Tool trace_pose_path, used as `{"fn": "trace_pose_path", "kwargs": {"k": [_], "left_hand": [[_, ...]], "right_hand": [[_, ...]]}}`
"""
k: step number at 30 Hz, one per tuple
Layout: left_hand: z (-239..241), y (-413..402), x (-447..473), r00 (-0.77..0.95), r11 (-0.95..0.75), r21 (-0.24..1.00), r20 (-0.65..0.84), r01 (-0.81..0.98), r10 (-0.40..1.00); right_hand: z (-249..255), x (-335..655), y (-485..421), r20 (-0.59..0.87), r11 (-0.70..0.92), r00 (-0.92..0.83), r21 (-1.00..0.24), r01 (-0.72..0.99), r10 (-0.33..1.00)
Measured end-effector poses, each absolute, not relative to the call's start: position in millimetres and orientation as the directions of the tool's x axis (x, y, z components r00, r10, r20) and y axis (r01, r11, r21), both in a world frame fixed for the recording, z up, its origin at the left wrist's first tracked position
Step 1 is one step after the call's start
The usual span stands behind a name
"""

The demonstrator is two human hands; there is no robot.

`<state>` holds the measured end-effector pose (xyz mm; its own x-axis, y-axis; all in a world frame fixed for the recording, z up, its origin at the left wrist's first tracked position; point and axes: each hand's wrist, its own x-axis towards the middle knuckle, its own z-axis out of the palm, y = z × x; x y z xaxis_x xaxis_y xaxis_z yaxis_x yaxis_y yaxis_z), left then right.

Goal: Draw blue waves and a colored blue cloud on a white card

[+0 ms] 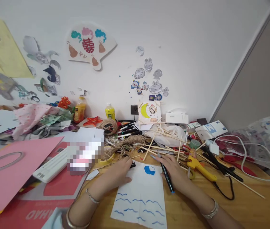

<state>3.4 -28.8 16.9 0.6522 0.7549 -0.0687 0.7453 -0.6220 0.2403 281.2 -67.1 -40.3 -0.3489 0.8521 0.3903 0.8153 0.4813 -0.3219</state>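
A white sheet of paper [141,190] lies on the wooden table before me, with blue wavy lines on its lower half and a partly filled blue cloud near the top. My right hand [172,168] rests at the sheet's upper right edge, holding a black marker pen [165,174] with a blue end pointing down toward me. On the upper left edge is my left hand [123,170]. A small black piece that looks like a marker cap [132,165] sticks out from its fingers.
A yellow glue gun [200,167] with its cord lies right of my right hand. Behind the paper are thin wooden sticks [150,146], twine [135,141] and several markers [127,129]. Pink card [30,162] and a white box-like object [54,165] are at left. The wall stands behind.
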Motion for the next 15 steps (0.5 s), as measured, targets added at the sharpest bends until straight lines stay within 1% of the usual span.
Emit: {"fn": "trace_pose_path", "kwargs": {"k": [3,5,7,9,11,12,15], "left_hand": [[22,-29,1,0.636,-0.598,0.265,-0.082,0.756,0.768],[25,-31,-1,0.650,-0.607,0.278,-0.094,0.744,0.754],[29,-34,-4,0.703,-0.649,0.301,-0.124,0.699,0.700],[32,-39,-7,0.776,-0.701,0.348,-0.165,0.623,0.609],[34,-42,-9,0.816,-0.729,0.378,-0.167,0.571,0.553],[35,-43,-9,0.807,-0.729,0.362,-0.145,0.581,0.572],[35,-42,0,0.703,-0.678,0.241,-0.028,0.695,0.711]], "right_hand": [[-41,283,-64,0.427,0.429,-0.300,-0.246,0.869,0.853],[-40,282,-65,0.441,0.416,-0.288,-0.226,0.881,0.850],[-38,281,-66,0.452,0.421,-0.288,-0.227,0.878,0.844],[-36,281,-67,0.460,0.424,-0.285,-0.234,0.875,0.841],[-35,280,-68,0.468,0.420,-0.275,-0.238,0.876,0.840],[-35,280,-67,0.474,0.416,-0.266,-0.244,0.876,0.839],[-37,280,-65,0.503,0.421,-0.234,-0.297,0.857,0.832]]}}
